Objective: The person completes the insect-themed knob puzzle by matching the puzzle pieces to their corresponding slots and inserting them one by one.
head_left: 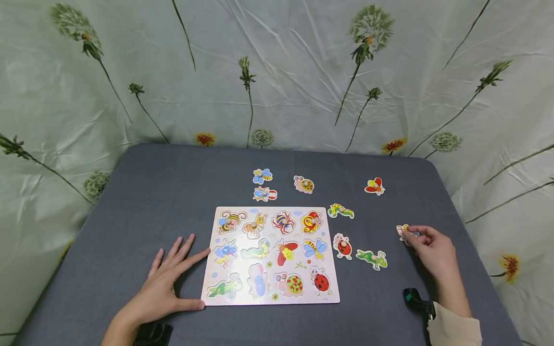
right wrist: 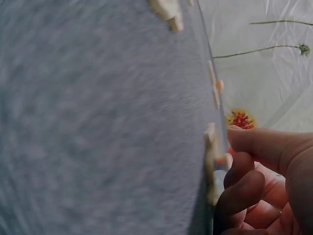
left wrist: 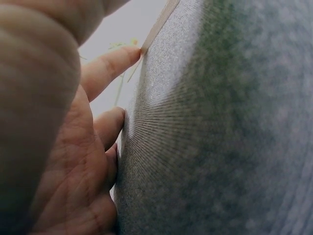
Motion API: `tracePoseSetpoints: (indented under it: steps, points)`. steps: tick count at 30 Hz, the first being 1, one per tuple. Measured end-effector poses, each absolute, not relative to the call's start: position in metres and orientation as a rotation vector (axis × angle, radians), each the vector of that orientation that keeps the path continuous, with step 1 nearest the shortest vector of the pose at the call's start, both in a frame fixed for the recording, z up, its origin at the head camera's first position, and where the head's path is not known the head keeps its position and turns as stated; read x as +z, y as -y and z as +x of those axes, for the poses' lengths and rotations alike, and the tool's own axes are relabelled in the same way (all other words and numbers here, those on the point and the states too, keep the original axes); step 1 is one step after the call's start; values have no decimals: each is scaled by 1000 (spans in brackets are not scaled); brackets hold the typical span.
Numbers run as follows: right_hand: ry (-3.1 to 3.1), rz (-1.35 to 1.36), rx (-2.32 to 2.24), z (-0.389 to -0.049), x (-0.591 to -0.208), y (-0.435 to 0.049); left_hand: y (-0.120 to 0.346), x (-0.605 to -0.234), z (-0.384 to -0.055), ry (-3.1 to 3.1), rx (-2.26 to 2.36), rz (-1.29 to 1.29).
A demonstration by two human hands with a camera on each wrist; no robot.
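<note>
A pale pink wooden insect puzzle board (head_left: 268, 262) lies in the middle of the table. My left hand (head_left: 166, 283) rests spread beside it, index fingertip and thumb tip at its left edge. In the left wrist view the fingers (left wrist: 110, 66) stretch out straight over the cloth. Off to the right, my right hand (head_left: 433, 250) pinches a small knobbed puzzle piece (head_left: 401, 232), partly hidden under the fingers. From the right wrist, that piece (right wrist: 210, 171) appears edge-on at the tabletop, thumb and index finger at its knob. Knobbed pieces fill the board's top row.
Loose pieces lie about the board: a blue-winged bee (head_left: 262, 176), a blue bug (head_left: 265, 194), a snail (head_left: 304, 184), a red-winged insect (head_left: 374, 186), a caterpillar (head_left: 341, 211), a ladybird (head_left: 342, 246) and a grasshopper (head_left: 372, 259). A flowered cloth (head_left: 294, 105) hangs behind the grey table (head_left: 173, 182).
</note>
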State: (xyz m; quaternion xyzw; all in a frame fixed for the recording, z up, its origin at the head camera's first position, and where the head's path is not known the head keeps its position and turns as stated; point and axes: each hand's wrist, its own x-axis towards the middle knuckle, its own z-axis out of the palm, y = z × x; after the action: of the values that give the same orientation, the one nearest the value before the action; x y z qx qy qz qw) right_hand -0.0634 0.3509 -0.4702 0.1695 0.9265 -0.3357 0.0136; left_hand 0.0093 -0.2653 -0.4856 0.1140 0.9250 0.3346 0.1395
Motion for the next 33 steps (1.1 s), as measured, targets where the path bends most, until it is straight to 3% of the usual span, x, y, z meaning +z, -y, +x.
tracePoseSetpoints:
  steps: [16, 33]
  points:
    - [-2865, 779, -923, -69, -475, -355, 264, -486, 6, -2696, 962, 346]
    - [-2890, 534, -907, -69, -473, -356, 265, -487, 10, -2709, 985, 384]
